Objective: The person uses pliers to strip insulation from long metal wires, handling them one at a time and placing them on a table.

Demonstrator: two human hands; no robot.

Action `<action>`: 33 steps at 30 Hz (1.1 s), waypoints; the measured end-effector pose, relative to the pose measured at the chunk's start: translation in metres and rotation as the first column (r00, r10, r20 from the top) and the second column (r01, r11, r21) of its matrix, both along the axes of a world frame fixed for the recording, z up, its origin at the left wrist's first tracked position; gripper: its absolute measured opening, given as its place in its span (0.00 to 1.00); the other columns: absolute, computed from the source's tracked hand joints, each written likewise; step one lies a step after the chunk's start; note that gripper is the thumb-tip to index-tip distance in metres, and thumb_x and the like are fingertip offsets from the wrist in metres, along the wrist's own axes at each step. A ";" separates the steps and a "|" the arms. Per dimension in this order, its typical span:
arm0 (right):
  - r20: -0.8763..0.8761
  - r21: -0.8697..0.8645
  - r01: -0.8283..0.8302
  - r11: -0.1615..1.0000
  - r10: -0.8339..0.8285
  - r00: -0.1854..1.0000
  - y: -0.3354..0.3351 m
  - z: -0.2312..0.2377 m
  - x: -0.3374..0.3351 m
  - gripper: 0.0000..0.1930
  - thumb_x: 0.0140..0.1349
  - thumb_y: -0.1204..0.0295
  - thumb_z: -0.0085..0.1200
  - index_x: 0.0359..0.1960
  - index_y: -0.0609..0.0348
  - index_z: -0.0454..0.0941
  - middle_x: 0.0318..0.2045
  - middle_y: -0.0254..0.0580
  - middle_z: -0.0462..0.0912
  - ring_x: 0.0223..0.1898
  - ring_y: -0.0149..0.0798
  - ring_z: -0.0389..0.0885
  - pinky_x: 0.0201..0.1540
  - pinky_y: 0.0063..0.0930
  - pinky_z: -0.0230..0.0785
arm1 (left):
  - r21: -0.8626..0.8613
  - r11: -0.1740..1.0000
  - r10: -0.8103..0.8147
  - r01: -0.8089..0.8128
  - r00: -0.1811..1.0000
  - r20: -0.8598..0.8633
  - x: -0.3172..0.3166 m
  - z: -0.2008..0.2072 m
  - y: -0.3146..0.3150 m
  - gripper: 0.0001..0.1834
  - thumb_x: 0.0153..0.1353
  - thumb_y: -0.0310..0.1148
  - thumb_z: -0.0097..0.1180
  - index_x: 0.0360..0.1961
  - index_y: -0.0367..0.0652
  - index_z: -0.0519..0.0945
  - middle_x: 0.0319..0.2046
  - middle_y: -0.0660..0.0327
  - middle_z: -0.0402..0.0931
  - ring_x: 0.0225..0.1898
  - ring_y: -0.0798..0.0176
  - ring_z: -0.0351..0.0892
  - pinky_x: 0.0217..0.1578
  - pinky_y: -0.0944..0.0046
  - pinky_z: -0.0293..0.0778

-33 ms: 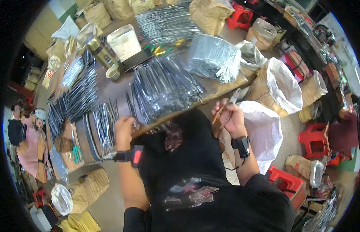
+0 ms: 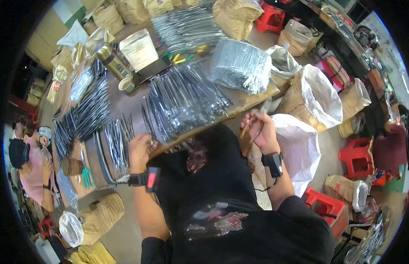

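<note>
My left hand (image 2: 139,149) is closed at the table's front edge, thumb and fingers pinched around something small with a shiny glint that I cannot make out. Beside it lie dark, thin metal strips (image 2: 118,143), and a larger fanned bundle of strips (image 2: 182,101) spreads just beyond. My right hand (image 2: 261,130) is raised off the table's right corner, curled around pliers (image 2: 244,133) with orange-brown handles. Their jaw end is blurred and points away toward the table. Below that hand stands an open white-lined sack (image 2: 297,145).
On the wooden table (image 2: 253,100) are a wrapped roll of pale strips (image 2: 239,66), a thermos (image 2: 110,59), a cup (image 2: 126,85) and teal scissors (image 2: 87,177). Sacks (image 2: 312,99) and red stools (image 2: 356,157) stand at right. Another person (image 2: 35,171) sits at far left.
The right hand has shifted very slightly upward with the pliers. My left hand stays at the table edge, and the whole view has moved a little.
</note>
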State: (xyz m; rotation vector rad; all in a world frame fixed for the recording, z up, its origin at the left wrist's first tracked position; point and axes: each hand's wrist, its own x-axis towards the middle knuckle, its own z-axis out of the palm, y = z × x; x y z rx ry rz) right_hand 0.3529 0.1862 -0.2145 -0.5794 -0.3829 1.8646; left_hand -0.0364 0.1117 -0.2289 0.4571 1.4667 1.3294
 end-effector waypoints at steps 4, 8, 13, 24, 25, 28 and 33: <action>0.164 -0.120 0.215 0.969 -0.194 0.967 0.048 -0.002 -0.005 0.07 0.58 0.70 0.51 0.30 0.61 0.72 0.24 0.39 0.74 0.27 0.35 0.72 0.34 0.32 0.69 | 0.141 0.990 -0.021 0.001 0.990 0.141 0.008 0.020 -0.015 0.04 0.54 0.25 0.53 0.33 0.39 0.74 0.29 0.63 0.74 0.30 0.67 0.77 0.27 0.79 0.71; 0.244 -0.080 0.335 0.939 -0.307 0.920 0.068 0.002 -0.007 0.07 0.58 0.71 0.52 0.29 0.63 0.72 0.22 0.40 0.74 0.26 0.35 0.72 0.32 0.31 0.70 | 0.136 0.988 0.036 -0.073 0.965 0.259 0.010 0.022 -0.022 0.06 0.54 0.25 0.55 0.33 0.39 0.73 0.29 0.63 0.74 0.31 0.66 0.78 0.26 0.78 0.72; 0.323 -0.022 0.342 0.939 -0.317 0.892 0.055 0.002 -0.003 0.06 0.59 0.73 0.51 0.29 0.63 0.72 0.23 0.39 0.74 0.25 0.34 0.72 0.32 0.32 0.70 | 0.115 0.989 0.067 -0.097 0.969 0.236 0.018 0.034 -0.043 0.08 0.53 0.24 0.55 0.35 0.37 0.72 0.29 0.60 0.74 0.28 0.64 0.78 0.23 0.78 0.73; 0.385 -0.007 0.277 0.961 -0.254 0.887 0.070 0.009 0.009 0.08 0.56 0.71 0.54 0.28 0.63 0.72 0.23 0.39 0.76 0.24 0.33 0.73 0.30 0.31 0.72 | 0.099 0.986 0.105 -0.131 0.967 0.234 0.027 0.045 -0.060 0.13 0.52 0.24 0.55 0.40 0.36 0.69 0.29 0.60 0.74 0.25 0.63 0.79 0.19 0.78 0.72; 0.404 0.033 0.299 0.954 -0.287 0.869 0.067 0.018 0.008 0.08 0.56 0.71 0.54 0.28 0.64 0.72 0.23 0.40 0.76 0.24 0.33 0.73 0.30 0.31 0.72 | 0.108 0.989 0.077 -0.104 0.970 0.231 0.028 0.047 -0.059 0.13 0.52 0.24 0.55 0.39 0.36 0.70 0.28 0.60 0.75 0.25 0.63 0.79 0.19 0.78 0.71; 0.425 0.081 0.324 0.943 -0.327 0.844 0.054 0.029 0.008 0.07 0.56 0.72 0.52 0.27 0.64 0.72 0.23 0.42 0.75 0.24 0.35 0.73 0.30 0.32 0.71 | 0.112 0.993 0.024 -0.047 0.980 0.199 0.034 0.053 -0.064 0.10 0.53 0.24 0.55 0.37 0.37 0.72 0.26 0.59 0.76 0.25 0.62 0.79 0.19 0.76 0.71; 0.168 -0.096 0.151 0.984 -0.134 0.977 0.023 0.004 0.028 0.05 0.56 0.72 0.46 0.26 0.61 0.69 0.25 0.43 0.75 0.27 0.37 0.73 0.34 0.35 0.69 | 0.076 0.996 0.025 -0.039 0.985 0.170 0.026 0.045 -0.087 0.12 0.54 0.25 0.55 0.40 0.35 0.73 0.26 0.59 0.77 0.25 0.64 0.79 0.21 0.78 0.71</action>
